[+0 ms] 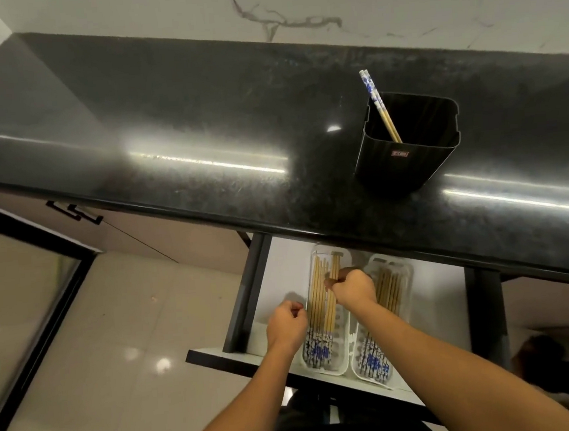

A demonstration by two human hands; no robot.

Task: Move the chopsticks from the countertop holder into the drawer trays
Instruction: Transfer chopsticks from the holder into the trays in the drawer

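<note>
A black holder (405, 156) stands on the dark countertop (200, 136) with two blue-patterned chopsticks (379, 105) leaning in it. Below, the open drawer (281, 270) holds two clear trays. The left tray (344, 347) and the right tray (403, 311) each hold several wooden chopsticks with blue ends. My right hand (353, 288) is over the left tray and pinches a few chopsticks (333, 273) near their plain tips. My left hand (285, 323) hovers beside the left tray's left edge, fingers curled; whether it grips anything is unclear.
The countertop's front edge overhangs the back of the drawer. A white marbled wall (292, 1) rises behind the counter. Glossy floor tiles (121, 332) and a dark-framed glass door (18, 290) lie to the left. The drawer's black front rail (226, 358) is near my forearms.
</note>
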